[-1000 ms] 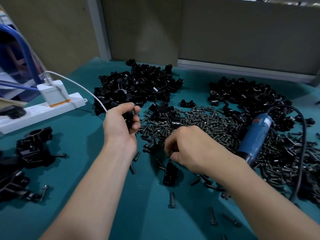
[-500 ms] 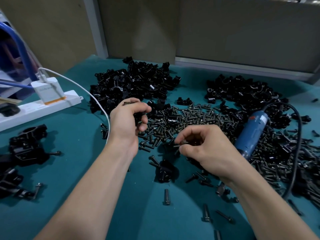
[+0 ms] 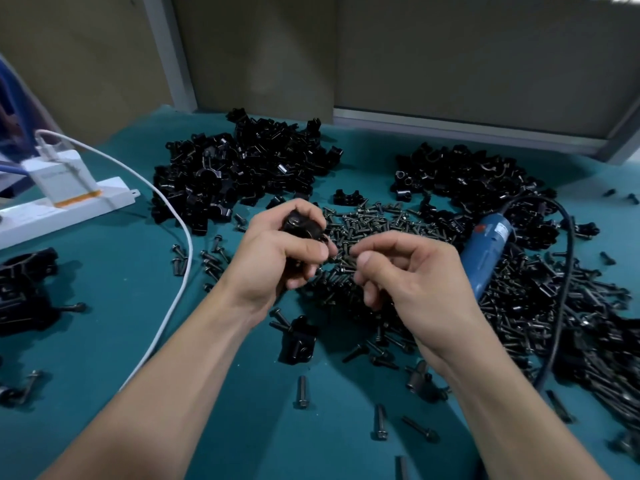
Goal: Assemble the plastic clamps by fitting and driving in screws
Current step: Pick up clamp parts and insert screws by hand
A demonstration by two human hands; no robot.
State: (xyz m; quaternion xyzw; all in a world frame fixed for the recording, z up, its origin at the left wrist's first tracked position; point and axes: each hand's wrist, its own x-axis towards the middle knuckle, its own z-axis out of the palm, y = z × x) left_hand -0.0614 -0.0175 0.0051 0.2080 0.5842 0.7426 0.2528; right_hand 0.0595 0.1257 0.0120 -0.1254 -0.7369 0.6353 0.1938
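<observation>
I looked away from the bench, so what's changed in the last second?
The right hand lifted off the screw pile pinching a screw and brought it leftward toward the clamp. The left hand kept gripping that clamp. The blue driver and clamp heaps stayed put.

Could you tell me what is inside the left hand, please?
A black clamp sits in the left hand, partly showing between the fingers; the rest is covered.

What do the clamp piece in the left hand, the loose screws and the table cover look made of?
Clamp piece in the left hand: black moulded plastic, likely; soft glossy highlights. Screws: dark metal, apparently; tiny glints on heads and threads. Table cover: matte teal, perhaps rubber or vinyl; no glare.
</observation>
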